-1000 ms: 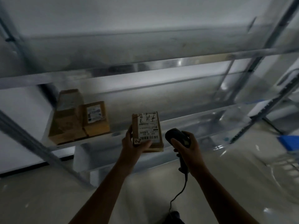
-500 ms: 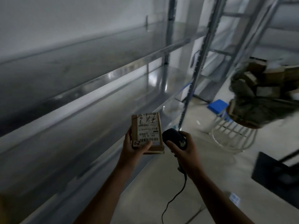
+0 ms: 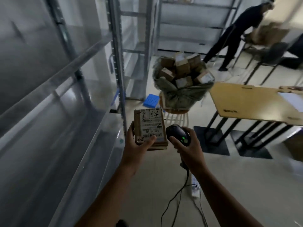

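The left hand holds a small brown parcel up in the air, in the middle of the view. The fingers curl round its left side and the thumb presses on the near edge of its white label. The label faces up and has bar codes and some black writing. A little tag that reads "Z-2" sits at the near left corner.

The right hand is wrapped round a black barcode scanner, with the thumb on its top. A small green light glows on the scanner. It sits just to the right of the parcel, very close to it. A thin black cable hangs from the scanner down to the floor, near a white power strip.

A big grey metal shelf rack runs along the left side. Farther away, a green sack full of brown boxes sits on a round stool. A little blue stool stands on the floor to the left of it, by the rack. On the right is a desk with a yellow-brown top and black legs. Far off on the right, a person in dark clothes bends over a large brown thing, too blurry to name.
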Available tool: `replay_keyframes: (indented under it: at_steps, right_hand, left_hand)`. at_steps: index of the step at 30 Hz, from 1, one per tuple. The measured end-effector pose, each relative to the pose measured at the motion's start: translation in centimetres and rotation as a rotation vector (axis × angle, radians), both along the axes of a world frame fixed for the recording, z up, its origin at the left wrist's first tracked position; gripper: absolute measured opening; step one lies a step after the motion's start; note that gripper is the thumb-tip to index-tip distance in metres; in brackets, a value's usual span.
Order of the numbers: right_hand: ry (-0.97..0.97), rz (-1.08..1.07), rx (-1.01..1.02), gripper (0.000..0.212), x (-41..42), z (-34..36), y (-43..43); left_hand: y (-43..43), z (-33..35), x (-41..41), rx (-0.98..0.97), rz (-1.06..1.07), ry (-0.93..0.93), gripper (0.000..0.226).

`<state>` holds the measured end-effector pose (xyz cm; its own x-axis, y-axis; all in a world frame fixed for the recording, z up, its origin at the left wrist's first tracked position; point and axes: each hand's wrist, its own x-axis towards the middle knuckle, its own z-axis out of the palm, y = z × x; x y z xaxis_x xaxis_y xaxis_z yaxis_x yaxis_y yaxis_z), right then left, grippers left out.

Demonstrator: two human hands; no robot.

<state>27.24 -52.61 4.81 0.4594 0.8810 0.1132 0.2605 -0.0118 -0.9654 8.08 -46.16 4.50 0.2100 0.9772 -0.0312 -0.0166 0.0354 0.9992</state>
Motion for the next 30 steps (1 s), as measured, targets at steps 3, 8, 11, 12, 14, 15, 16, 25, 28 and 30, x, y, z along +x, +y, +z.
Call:
replay_keyframes:
  at_steps: [3, 8, 11, 12, 14, 15, 16, 25, 28, 30]
  right_hand:
    - [-0.023, -0.115, 0.020, 0.051, 1.0, 1.1, 2.3]
    - [0.022, -0.241, 0.047, 0.055, 2.2, 2.9, 5.6]
    - [0.044, -0.316, 0.071, 0.055, 3.0, 3.1, 7.5]
    - [0.042, -0.335, 0.076, 0.055, 3.4, 3.0, 8.1]
    - [0.039, -0.362, 0.069, 0.056, 4.4, 2.6, 9.2]
    - [0.043, -0.375, 0.066, 0.056, 5.0, 2.3, 10.0]
    - [0.050, -0.385, 0.068, 0.055, 5.8, 2.0, 10.8]
    - [0.135, -0.381, 0.075, 0.053, 13.7, 1.0, 22.3]
    - [0.147, -0.359, 0.076, 0.055, 16.4, 1.3, 26.3]
    - [0.146, -0.351, 0.085, 0.053, 18.1, 1.5, 28.5]
  left_hand:
    - [4.1, 1.0, 1.8, 0.032, -0.089, -0.025, 0.089]
    - [9.8, 3.1, 4.3, 0.021, -0.191, -0.079, 0.076]
    - [12.3, 3.4, 6.2, 0.017, -0.250, -0.100, 0.072]
    - [13.1, 3.3, 6.8, 0.013, -0.260, -0.105, 0.076]
    - [14.4, 3.1, 8.1, -0.013, -0.267, -0.112, 0.083]
    - [15.3, 2.9, 8.8, -0.021, -0.266, -0.111, 0.084]
    - [16.2, 2.6, 9.6, -0.025, -0.266, -0.106, 0.084]
    - [26.8, 2.5, 17.0, -0.038, -0.286, -0.008, 0.070]
    - [30.6, 3.5, 19.5, -0.014, -0.280, -0.003, 0.063]
    - [32.9, 3.6, 21.1, -0.003, -0.273, 0.011, 0.064]
